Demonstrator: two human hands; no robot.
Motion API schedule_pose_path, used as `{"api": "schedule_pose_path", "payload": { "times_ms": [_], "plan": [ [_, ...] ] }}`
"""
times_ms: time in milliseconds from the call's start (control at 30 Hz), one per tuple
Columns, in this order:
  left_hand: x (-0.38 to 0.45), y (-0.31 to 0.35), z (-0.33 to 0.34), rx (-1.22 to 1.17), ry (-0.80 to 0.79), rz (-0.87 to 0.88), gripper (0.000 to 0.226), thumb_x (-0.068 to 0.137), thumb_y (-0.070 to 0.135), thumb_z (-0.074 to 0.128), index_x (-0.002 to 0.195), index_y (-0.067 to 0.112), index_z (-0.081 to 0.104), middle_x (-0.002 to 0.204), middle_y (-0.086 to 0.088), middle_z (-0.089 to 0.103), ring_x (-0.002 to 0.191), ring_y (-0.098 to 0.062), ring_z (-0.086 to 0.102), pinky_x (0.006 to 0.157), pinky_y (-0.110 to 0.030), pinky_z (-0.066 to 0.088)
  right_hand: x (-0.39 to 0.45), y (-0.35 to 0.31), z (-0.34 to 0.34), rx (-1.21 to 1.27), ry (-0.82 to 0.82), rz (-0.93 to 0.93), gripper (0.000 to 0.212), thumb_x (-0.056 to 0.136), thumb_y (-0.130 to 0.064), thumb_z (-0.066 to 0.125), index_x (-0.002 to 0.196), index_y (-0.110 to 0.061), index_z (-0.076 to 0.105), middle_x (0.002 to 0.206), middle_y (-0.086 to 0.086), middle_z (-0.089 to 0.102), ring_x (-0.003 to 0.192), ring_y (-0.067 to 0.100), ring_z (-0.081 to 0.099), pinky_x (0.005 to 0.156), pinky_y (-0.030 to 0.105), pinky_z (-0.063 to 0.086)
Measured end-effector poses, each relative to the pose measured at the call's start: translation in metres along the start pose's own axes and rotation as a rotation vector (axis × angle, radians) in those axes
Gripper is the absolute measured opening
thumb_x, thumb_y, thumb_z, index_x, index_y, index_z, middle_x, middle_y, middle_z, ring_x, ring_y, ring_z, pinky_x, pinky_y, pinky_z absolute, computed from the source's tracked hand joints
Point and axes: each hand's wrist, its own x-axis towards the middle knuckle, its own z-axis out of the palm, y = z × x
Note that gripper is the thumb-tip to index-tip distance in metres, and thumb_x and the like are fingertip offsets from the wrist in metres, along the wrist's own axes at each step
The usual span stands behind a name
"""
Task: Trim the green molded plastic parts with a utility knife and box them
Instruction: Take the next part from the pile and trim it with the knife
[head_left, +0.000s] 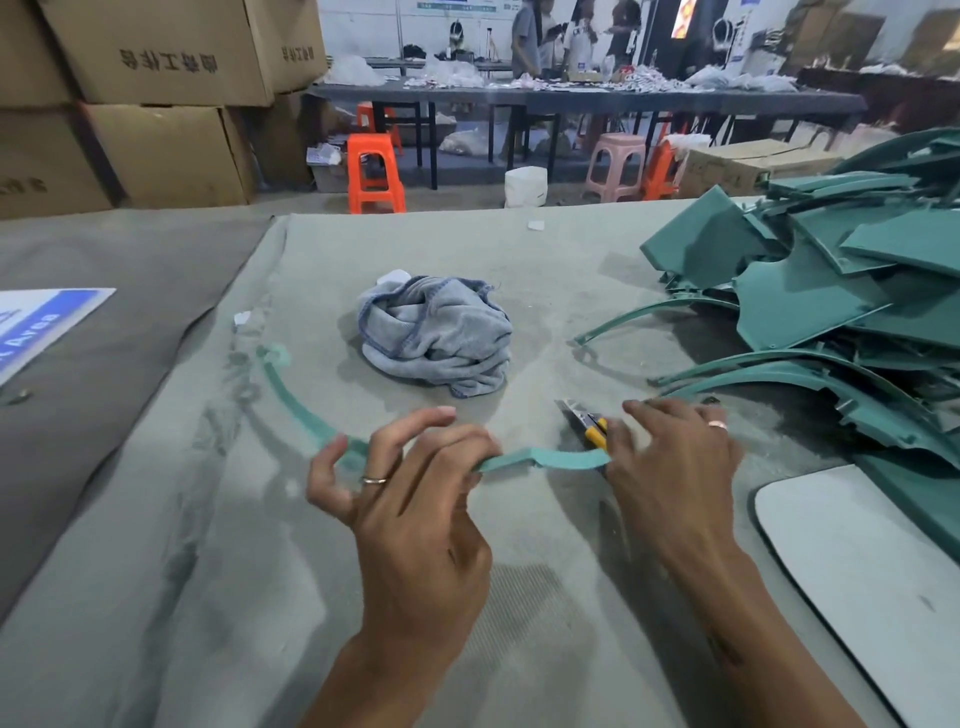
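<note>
A: Bench covered in grey-green fabric sheet (171, 545). Both bare hands over it, near the front edge.

B: What is held?

A: A long, thin, curved strip of green moulded plastic (545, 459). It arcs from a curled end at the far left, through the left hand (410, 499), to the right hand (675, 467).

B: Left grip?

A: Thumb and forefinger pinched together on the strip near its middle; the other fingers spread loose, a ring on one.

B: Right?

A: Closed around a yellow-and-black utility knife (589, 425) along with the strip's right end. The blade end sticks out past the fingers, pointing away from the person. Whether the blade touches the strip, I cannot tell.

B: The other parts?

A: A heap of green moulded plastic panels and curved pieces (831, 291) on the bench at right, just beyond the right hand. A crumpled grey towel with blue stitching (441, 338) lies mid-bench, apart from both hands. A white rounded board (857, 561) sits at the near right.

B: Boxes?

A: Stacked brown cardboard cartons (156, 98) off the bench, far left.
</note>
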Motion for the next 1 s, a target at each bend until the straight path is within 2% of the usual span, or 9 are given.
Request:
{"api": "schedule_pose_path", "payload": {
  "times_ms": [67,133,267,400,533,633,767,900,1000],
  "plan": [
    [0.003,-0.004,-0.003,-0.040,0.038,-0.035,0.031,0.086,-0.006,0.054,0.080,0.018,0.073,0.097,0.013,0.071,0.118,-0.017,0.063,0.096,-0.062,0.032,0.001,-0.001,-0.002,0.171,0.224,-0.132,0.027,0.100,-0.029,0.061,0.091,-0.013,0.080,0.090,0.001,0.075,0.088,0.021,0.064,0.084,0.039,0.050],
    [0.006,-0.009,-0.004,-0.169,0.049,-0.048,0.035,0.084,-0.011,0.048,0.080,0.012,0.074,0.103,0.009,0.072,0.122,-0.024,0.061,0.095,-0.056,0.041,0.000,-0.007,-0.005,0.507,0.216,-0.119,0.045,0.103,-0.044,0.053,0.077,-0.017,0.079,0.066,-0.005,0.069,0.059,0.008,0.060,0.058,0.024,0.047],
    [0.009,-0.021,-0.005,-0.353,-0.036,-0.113,0.029,0.083,-0.022,0.050,0.081,0.000,0.068,0.116,-0.005,0.073,0.129,-0.032,0.059,0.103,-0.046,0.049,-0.004,-0.030,-0.008,1.000,-0.326,0.455,0.075,0.082,-0.087,0.053,0.079,-0.017,0.082,0.058,0.003,0.063,0.043,0.012,0.048,0.038,0.021,0.033],
    [0.008,-0.027,-0.001,-0.410,-0.147,-0.106,0.016,0.093,-0.007,0.058,0.081,-0.001,0.068,0.138,-0.014,0.062,0.144,-0.034,0.044,0.114,-0.039,0.041,-0.008,-0.034,-0.014,1.259,-0.822,0.481,0.046,0.078,-0.046,0.082,0.099,-0.005,0.079,0.069,0.014,0.067,0.042,0.020,0.055,0.034,0.021,0.035],
    [0.007,-0.031,0.003,-0.386,-0.207,-0.183,0.019,0.085,-0.008,0.065,0.093,0.004,0.077,0.159,-0.015,0.038,0.150,-0.026,0.036,0.113,-0.026,0.040,-0.011,-0.037,-0.008,1.369,-0.701,0.379,0.029,0.072,-0.004,0.086,0.100,-0.012,0.082,0.094,0.016,0.077,0.054,0.017,0.066,0.037,0.021,0.045],
    [0.007,-0.031,0.006,-0.488,-0.172,-0.470,0.049,0.091,-0.019,0.054,0.109,0.019,0.079,0.161,-0.002,0.040,0.142,-0.011,0.046,0.105,-0.022,0.048,-0.010,-0.035,-0.002,1.372,-0.541,0.336,0.043,0.075,-0.014,0.082,0.118,-0.015,0.078,0.109,0.013,0.079,0.069,0.018,0.071,0.043,0.024,0.050],
    [0.011,-0.030,0.011,-0.988,-0.177,-1.061,0.029,0.094,0.023,0.070,0.122,0.029,0.070,0.119,-0.004,0.075,0.110,-0.032,0.071,0.090,-0.045,0.061,-0.013,-0.032,0.005,1.245,-0.390,0.229,0.052,0.078,-0.022,0.082,0.129,-0.026,0.071,0.114,-0.001,0.080,0.083,0.011,0.075,0.050,0.023,0.054],
    [0.010,-0.027,0.015,-0.993,-0.287,-1.157,0.059,0.092,-0.008,0.065,0.137,0.029,0.056,0.114,-0.005,0.076,0.104,-0.023,0.074,0.081,-0.040,0.062,-0.017,-0.029,0.007,1.248,-0.325,0.134,0.034,0.087,-0.020,0.081,0.114,-0.040,0.078,0.116,-0.006,0.079,0.099,0.014,0.077,0.070,0.024,0.062],
    [0.014,-0.024,0.011,-1.095,-0.342,-1.270,0.046,0.095,-0.011,0.055,0.135,0.012,0.060,0.116,-0.011,0.076,0.104,-0.028,0.074,0.075,-0.036,0.063,-0.020,-0.029,0.012,1.227,-0.298,0.121,0.033,0.090,-0.016,0.077,0.116,-0.037,0.077,0.118,-0.007,0.078,0.103,0.011,0.076,0.077,0.021,0.061]
  ]
}}
